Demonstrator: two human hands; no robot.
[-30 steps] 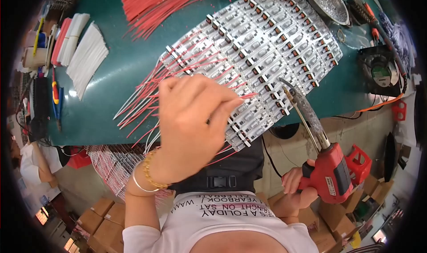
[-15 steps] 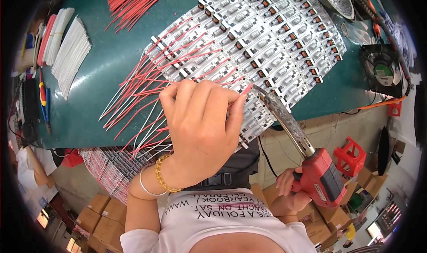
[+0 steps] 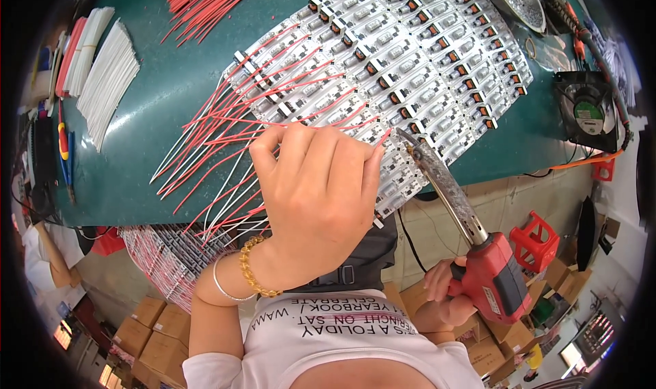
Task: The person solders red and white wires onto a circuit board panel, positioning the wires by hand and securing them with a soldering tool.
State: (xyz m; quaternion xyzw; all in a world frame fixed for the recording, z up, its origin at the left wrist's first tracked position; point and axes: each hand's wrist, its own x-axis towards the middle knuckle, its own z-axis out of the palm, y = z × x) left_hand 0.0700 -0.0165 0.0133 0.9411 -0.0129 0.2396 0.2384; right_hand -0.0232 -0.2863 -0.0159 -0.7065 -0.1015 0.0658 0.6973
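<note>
My left hand [image 3: 316, 191] is closed in a pinch over the near edge of a panel of white circuit boards [image 3: 417, 81]. A short end of a red wire [image 3: 384, 137] sticks out past its thumb and forefinger, pointing at the boards. My right hand [image 3: 443, 290] grips the handle of a red and black soldering gun [image 3: 497, 279]. Its bent tip rests at or just above the boards, close to the wire end; whether they touch cannot be made out. Several red and white wires [image 3: 225, 126] hang off the panel's left side, toward the table edge.
Bundles of red wires [image 3: 205, 6] and white wires [image 3: 109, 81] lie on the green table [image 3: 164, 115]. A metal dish [image 3: 516, 3] and a black fan [image 3: 586, 109] stand at the right. Below are a red stool [image 3: 536, 242], cardboard boxes [image 3: 160, 334] and another wired panel [image 3: 164, 259].
My left hand has shifted slightly right with the red wire in its pinch. The soldering gun's tip has also moved a little to the right along the boards.
</note>
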